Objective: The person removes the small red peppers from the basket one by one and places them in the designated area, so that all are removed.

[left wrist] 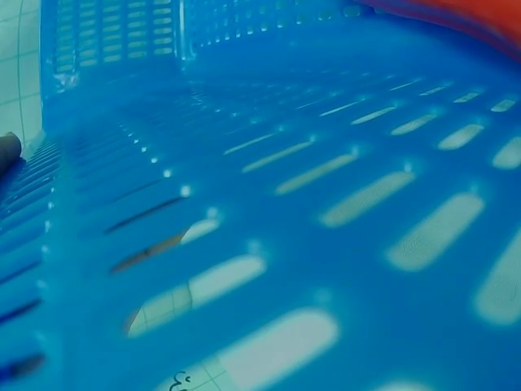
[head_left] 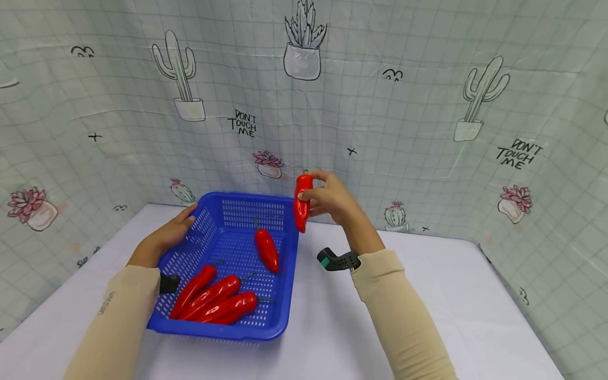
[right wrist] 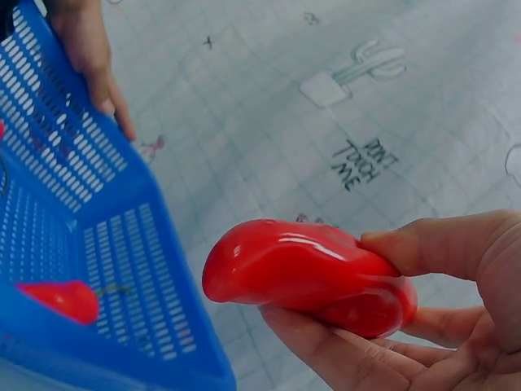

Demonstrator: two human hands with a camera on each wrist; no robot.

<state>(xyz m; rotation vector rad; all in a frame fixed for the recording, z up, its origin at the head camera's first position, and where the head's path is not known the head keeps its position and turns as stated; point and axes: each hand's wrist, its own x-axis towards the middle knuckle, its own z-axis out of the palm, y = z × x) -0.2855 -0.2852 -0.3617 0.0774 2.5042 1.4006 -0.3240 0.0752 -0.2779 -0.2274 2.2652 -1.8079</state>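
Observation:
My right hand [head_left: 328, 198] pinches a glossy red chili pepper [head_left: 302, 208] between thumb and fingers, beside the far right corner of a blue plastic basket [head_left: 285, 311]. The pepper hangs tip down in the head view; in the right wrist view the same pepper [right wrist: 285, 265] points left. My left hand [head_left: 166, 237] lies along the outside of the basket's left wall, its fingers fairly straight against it. Inside, one chili pepper [head_left: 267, 250] lies toward the right, and several more, such as this pepper [head_left: 214, 295], lie together near the front. The left wrist view shows mostly slotted basket wall [left wrist: 269, 212].
A white table surface [head_left: 427, 306] spreads under the basket and to its right. Behind stands a grid-patterned cloth [head_left: 356, 79] with cactus drawings, meeting the table's back edge. Both wrists wear dark straps, one of them a band [head_left: 339, 260] on the right.

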